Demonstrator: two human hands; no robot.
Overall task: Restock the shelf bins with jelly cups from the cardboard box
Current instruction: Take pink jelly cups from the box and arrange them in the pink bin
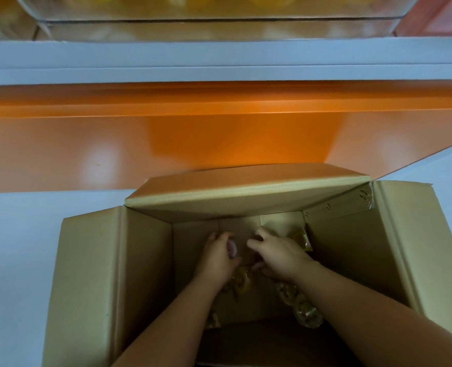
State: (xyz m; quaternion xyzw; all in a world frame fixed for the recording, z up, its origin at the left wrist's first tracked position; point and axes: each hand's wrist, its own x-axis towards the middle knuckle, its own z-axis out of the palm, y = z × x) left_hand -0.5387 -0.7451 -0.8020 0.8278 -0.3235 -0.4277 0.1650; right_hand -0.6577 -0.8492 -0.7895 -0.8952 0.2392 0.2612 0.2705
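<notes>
Both your arms reach down into the open cardboard box [145, 260], which stands on the pale floor [15, 260] with its flaps folded out, the far flap leaning against the orange panel [219, 139] at the foot of the shelf. Your left hand [216, 258] is low in the middle of the box, fingers curled round a pale pink jelly cup [232, 249] that shows between fingers and thumb. Your right hand [283, 255] is just beside it, the two nearly touching, knuckles up and fingers bent downward; you cannot tell from here whether it grips anything, since the fingertips are blurred and turned away. The remaining yellow jelly cups [307, 312] lie loose on the box bottom: a cluster under your right forearm, another cup [242, 282] between your wrists, and more yellow against the back right corner behind the right hand. The near part of the box bottom is in deep shadow. Above the orange panel runs a pale shelf ledge [219, 62], and on it, at the top of the view, sits a clear shelf bin [219, 30] with blurred yellow shapes showing through its wall.
</notes>
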